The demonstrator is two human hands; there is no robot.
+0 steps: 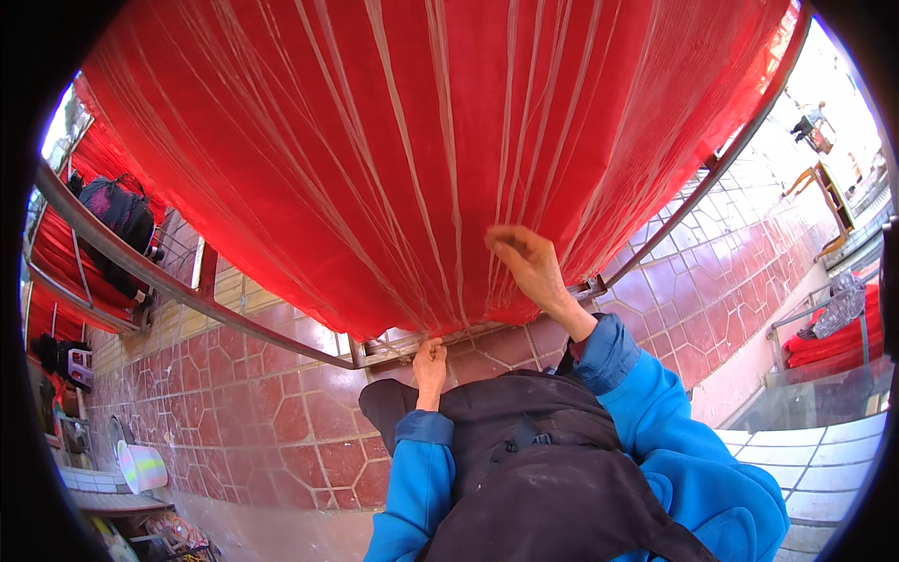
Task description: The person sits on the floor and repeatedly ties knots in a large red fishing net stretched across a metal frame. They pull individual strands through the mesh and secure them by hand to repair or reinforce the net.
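Observation:
A wide red cloth (421, 215), overlaid with many long pale threads (438, 122), stretches away from me on a metal frame (169, 286). The threads draw together toward its near edge. There my left hand (430, 363) is closed, its fingertips pressed together at the cloth's edge; whatever they pinch is too small to make out. Farther up and to the right, my right hand (529, 262) is raised over the cloth with its fingers curled together. Any thread between those fingers does not show clearly.
Red patterned tiles (309, 412) cover the floor. At the left, a person in dark clothes (117, 211) is beside more red cloth. A pale tub (141, 466) stands at the lower left. On the right are a wooden chair (832, 211) and another red cloth (833, 339).

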